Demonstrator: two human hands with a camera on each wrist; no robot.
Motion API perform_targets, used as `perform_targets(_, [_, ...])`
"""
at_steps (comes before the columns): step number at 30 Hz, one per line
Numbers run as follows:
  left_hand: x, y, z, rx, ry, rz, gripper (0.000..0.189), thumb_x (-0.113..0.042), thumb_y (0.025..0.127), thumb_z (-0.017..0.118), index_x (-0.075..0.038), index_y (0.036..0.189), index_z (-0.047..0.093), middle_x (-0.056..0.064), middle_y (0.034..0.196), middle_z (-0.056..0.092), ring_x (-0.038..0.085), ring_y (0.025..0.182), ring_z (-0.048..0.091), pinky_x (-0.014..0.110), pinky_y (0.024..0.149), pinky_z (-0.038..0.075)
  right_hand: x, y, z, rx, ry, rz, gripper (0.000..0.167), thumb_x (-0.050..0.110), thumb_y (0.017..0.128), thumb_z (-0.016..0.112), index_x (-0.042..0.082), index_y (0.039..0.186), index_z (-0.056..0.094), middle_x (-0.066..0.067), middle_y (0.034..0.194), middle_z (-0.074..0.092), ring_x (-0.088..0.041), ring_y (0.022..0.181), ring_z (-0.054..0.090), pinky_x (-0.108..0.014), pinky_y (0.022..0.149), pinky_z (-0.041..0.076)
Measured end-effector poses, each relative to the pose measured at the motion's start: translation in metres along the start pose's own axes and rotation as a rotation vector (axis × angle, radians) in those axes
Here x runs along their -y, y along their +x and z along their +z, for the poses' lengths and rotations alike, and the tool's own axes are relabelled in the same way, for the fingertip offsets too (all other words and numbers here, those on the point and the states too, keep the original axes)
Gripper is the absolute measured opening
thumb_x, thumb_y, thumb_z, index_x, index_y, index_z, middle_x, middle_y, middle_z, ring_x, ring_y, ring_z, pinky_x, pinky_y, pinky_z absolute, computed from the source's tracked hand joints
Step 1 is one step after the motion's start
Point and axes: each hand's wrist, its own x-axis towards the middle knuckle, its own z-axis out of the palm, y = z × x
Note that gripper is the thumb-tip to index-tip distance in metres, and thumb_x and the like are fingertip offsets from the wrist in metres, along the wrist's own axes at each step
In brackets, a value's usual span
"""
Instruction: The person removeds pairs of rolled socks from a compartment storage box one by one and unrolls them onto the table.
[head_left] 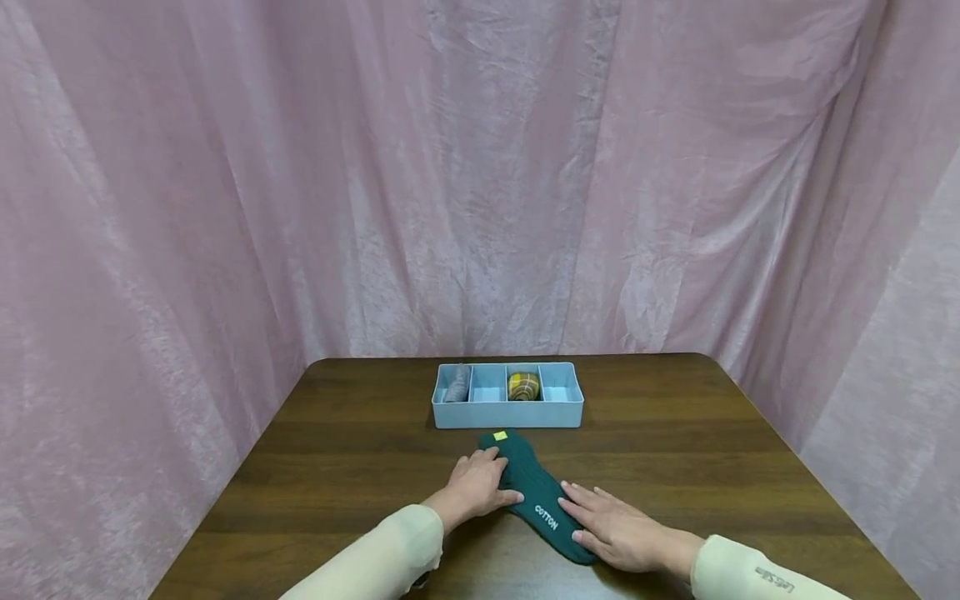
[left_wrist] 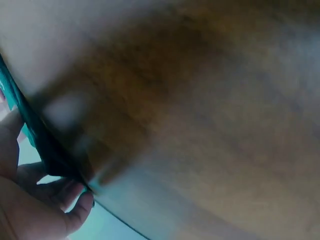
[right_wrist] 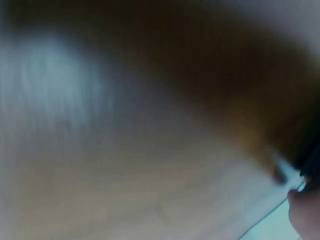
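Note:
A dark green sock [head_left: 528,479] lies flat and slanted on the table, with white "COTTON" lettering and a yellow label at its far end. My left hand [head_left: 476,486] rests on the sock's left edge near the label, fingers extended. On the sock's near right end, my right hand [head_left: 617,527] touches the edge with its fingers spread. In the left wrist view, the left fingers [left_wrist: 75,207] lie along the rim of the green sock [left_wrist: 47,145]. The right wrist view shows only a part of the right hand [right_wrist: 305,212] at its edge.
Beyond the sock stands a light blue box [head_left: 507,415] with several compartments. A rolled grey sock [head_left: 457,385] sits in its leftmost compartment, and a rolled yellow plaid sock [head_left: 523,387] in the third. Pink curtains [head_left: 480,183] hang around the brown wooden table [head_left: 360,433].

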Motion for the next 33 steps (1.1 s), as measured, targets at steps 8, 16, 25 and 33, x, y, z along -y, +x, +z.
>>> perform_targets(8, [0.004, 0.008, -0.01, 0.091, -0.035, 0.029, 0.07, -0.053, 0.088, 0.07, -0.011, 0.142, 0.056, 0.007, 0.152, 0.044, 0.029, 0.138, 0.042, 0.051, 0.11, 0.034, 0.026, 0.001, 0.014, -0.063, 0.011, 0.069, 0.062, 0.046, 0.107, 0.033, 0.003, 0.153, 0.035, -0.015, 0.16, 0.028, -0.032, 0.146, 0.027, -0.066, 0.108, 0.023])
perform_targets(16, [0.008, 0.024, -0.011, 0.162, -0.063, 0.062, 0.07, -0.05, 0.087, 0.072, -0.015, 0.144, 0.053, 0.004, 0.155, 0.04, 0.024, 0.141, 0.039, 0.049, 0.112, 0.033, 0.045, 0.01, 0.03, -0.089, 0.092, 0.249, 0.071, 0.054, 0.104, 0.036, -0.001, 0.148, 0.043, -0.019, 0.157, 0.031, -0.037, 0.145, 0.028, -0.071, 0.107, 0.017])
perform_targets(25, [0.006, 0.034, -0.014, 0.223, -0.086, 0.077, 0.067, -0.044, 0.086, 0.075, -0.019, 0.145, 0.053, -0.002, 0.157, 0.037, 0.023, 0.141, 0.038, 0.045, 0.113, 0.032, 0.063, 0.021, 0.032, -0.003, 0.163, 0.38, 0.08, 0.06, 0.1, 0.041, -0.003, 0.149, 0.039, -0.022, 0.158, 0.028, -0.042, 0.145, 0.024, -0.073, 0.108, 0.01])
perform_targets(33, [0.004, 0.036, -0.013, 0.205, -0.105, 0.121, 0.065, -0.034, 0.086, 0.075, -0.02, 0.145, 0.053, -0.002, 0.157, 0.037, 0.021, 0.142, 0.036, 0.046, 0.115, 0.027, 0.075, 0.03, 0.024, 0.028, 0.236, 0.461, 0.08, 0.057, 0.097, 0.05, -0.003, 0.149, 0.04, -0.024, 0.158, 0.027, -0.046, 0.144, 0.023, -0.075, 0.106, 0.009])
